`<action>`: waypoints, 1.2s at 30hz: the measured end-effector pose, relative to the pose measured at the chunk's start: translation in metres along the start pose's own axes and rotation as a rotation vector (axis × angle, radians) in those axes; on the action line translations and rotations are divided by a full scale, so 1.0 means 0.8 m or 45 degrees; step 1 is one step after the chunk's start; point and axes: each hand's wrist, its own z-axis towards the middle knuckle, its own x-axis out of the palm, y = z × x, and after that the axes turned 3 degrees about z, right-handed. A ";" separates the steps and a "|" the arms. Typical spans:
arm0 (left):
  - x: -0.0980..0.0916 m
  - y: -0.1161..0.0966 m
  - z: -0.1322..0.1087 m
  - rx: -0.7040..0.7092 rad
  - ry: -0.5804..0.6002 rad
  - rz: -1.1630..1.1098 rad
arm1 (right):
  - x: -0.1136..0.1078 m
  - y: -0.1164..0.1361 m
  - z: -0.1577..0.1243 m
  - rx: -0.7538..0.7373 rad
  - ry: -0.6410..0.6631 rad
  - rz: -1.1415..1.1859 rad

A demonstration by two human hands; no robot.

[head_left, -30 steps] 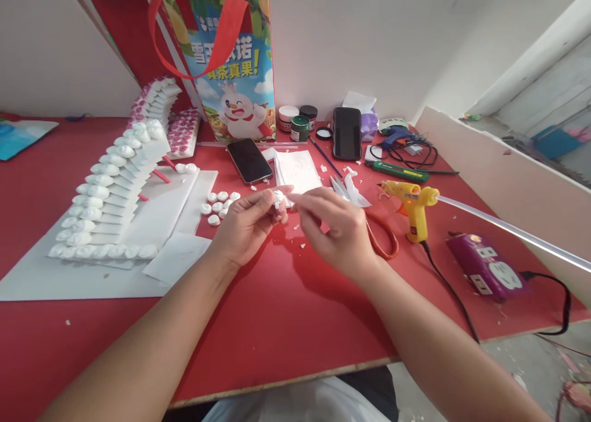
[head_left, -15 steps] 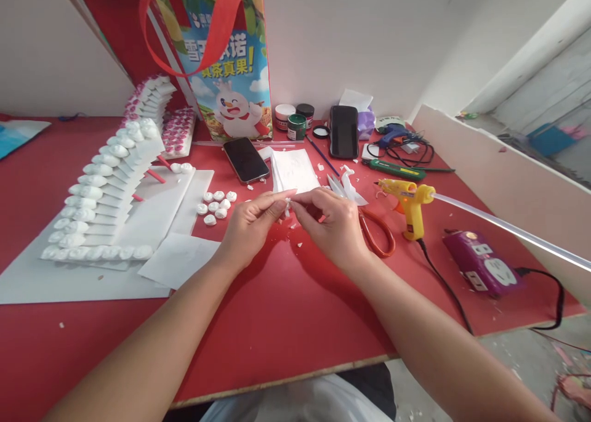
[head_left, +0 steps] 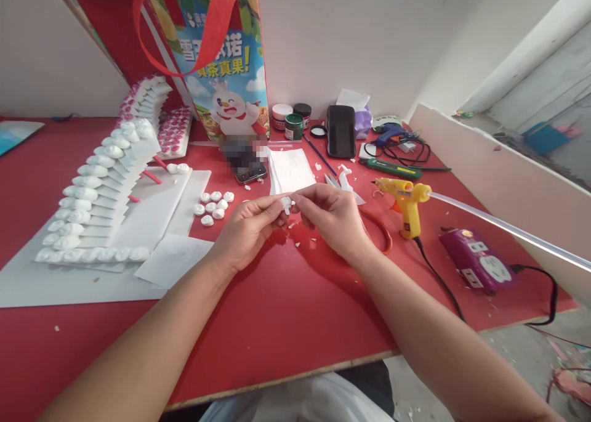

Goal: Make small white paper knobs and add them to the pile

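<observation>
The person's right hand [head_left: 330,219], its forefinger stretched out a second ago, now has its fingertips drawn in at the small white piece [head_left: 287,205], mid-frame — the shaping seems under way, not finished. The left hand [head_left: 249,228] pinches the piece, thumb against fingers; the right is nearly closed — whether gripping or only touching is unclear

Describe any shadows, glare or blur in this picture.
All in the head view: soft shadow darkens the red table under the right hand; a bright streak runs along the clear stick; pixelation hides much of the phone by the bag; the white piece lacks crisp detail.
</observation>
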 end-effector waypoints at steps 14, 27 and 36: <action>-0.004 0.007 -0.001 -0.041 0.036 0.033 | -0.001 -0.015 -0.002 -0.408 -0.018 -0.654; -0.002 -0.005 0.000 -0.096 -0.042 0.012 | -0.101 0.066 -0.085 -0.159 -0.258 -1.241; -0.003 0.003 0.005 -0.036 -0.124 -0.137 | -0.166 0.024 -0.124 0.352 -0.647 -1.666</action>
